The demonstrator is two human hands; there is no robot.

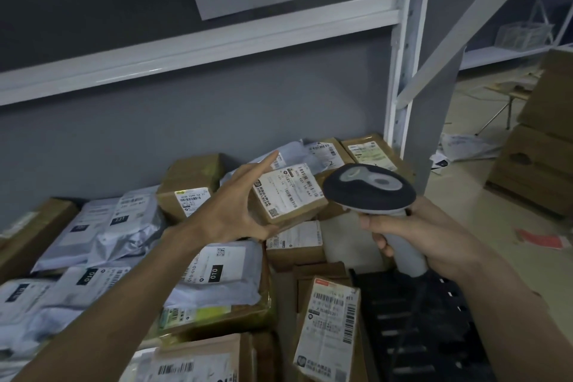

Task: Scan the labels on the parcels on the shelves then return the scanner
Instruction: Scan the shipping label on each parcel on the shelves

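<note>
Grey wall behind a white shelf (198,49). Head view: left hand (231,211) at frame centre holds a small box (290,195) tilted, index finger straight. Right hand (412,239), centre right, wraps the one scanner (369,189) handle. Risk: box slipping from the loose hold; label angled, misread likely. Parcels (198,276): over a dozen, exact count unclear.

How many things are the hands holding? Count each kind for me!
Scanners: 1, the scanner gripped by the right hand
Boxes: 1, the small box held by the left hand
Total: 2
</note>
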